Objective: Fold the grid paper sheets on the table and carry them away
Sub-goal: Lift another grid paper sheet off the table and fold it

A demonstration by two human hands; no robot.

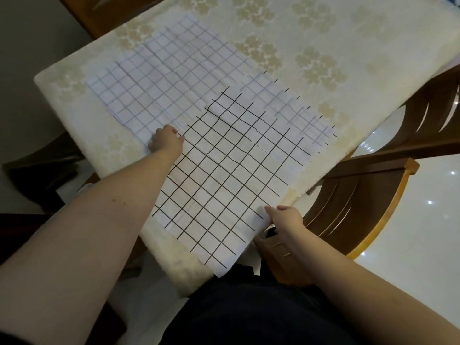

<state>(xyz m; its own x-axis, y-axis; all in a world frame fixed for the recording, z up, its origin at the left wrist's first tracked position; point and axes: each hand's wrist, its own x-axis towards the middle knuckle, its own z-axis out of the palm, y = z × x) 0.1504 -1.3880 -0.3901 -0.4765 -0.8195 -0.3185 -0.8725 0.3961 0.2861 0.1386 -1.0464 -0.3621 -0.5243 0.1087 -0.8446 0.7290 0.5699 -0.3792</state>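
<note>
sheet [231,170]: thin, limp, overhangs worktop [323,33] | left hand [166,141] fingers curled on far corner | right hand [286,217] pinches near edge | I'd lift by corners

Bare forearms, dark top [249,307], no sleeves visible

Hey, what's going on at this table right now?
A person stands at a table with grid paper sheets spread on its cloth. The left hand grips the far corner of the near, dark-lined sheet, and the right hand pinches its near edge. A paler sheet lies behind, untouched.
</note>
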